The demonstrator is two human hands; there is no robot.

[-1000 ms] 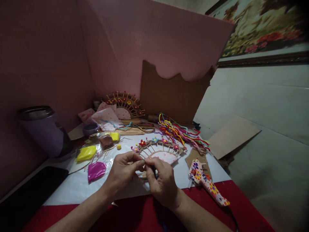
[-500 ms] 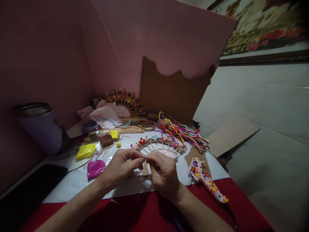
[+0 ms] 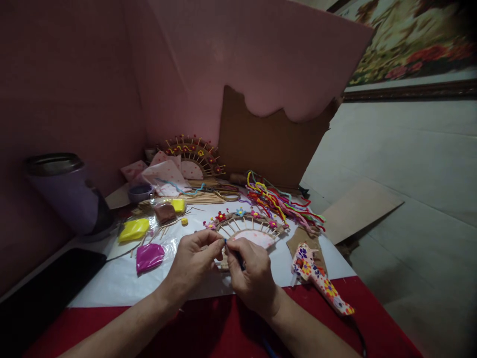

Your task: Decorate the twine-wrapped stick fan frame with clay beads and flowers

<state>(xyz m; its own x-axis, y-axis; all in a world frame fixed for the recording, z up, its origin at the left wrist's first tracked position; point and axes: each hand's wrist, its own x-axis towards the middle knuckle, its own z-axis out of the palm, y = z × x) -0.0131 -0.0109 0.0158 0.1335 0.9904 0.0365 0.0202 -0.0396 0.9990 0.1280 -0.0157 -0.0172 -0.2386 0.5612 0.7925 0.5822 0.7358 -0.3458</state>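
Note:
My left hand (image 3: pixel 197 258) and my right hand (image 3: pixel 251 273) meet fingertip to fingertip at the middle of the white sheet. Between the pinched fingertips shows a tiny blue piece (image 3: pixel 225 241), too small to name. A dark, slim object (image 3: pixel 240 259) is partly visible inside my right hand; its shape is mostly hidden. Just behind my hands lies a fan-shaped craft (image 3: pixel 257 237) with thin sticks, a pink dotted centre and a brown arc bearing coloured flowers. My hands cover its lower left part.
Bagged magenta clay (image 3: pixel 149 257), yellow clay (image 3: pixel 133 230) and a purple tumbler (image 3: pixel 67 194) are at left. Behind stand a second fan (image 3: pixel 192 159) and brown cardboard (image 3: pixel 272 139). Pipe cleaners (image 3: pixel 276 199) and a flower-patterned glue gun (image 3: pixel 316 276) lie right.
The view has shifted slightly. My fingertips remain together, and the blue piece and the dark object in my right hand show a little more.

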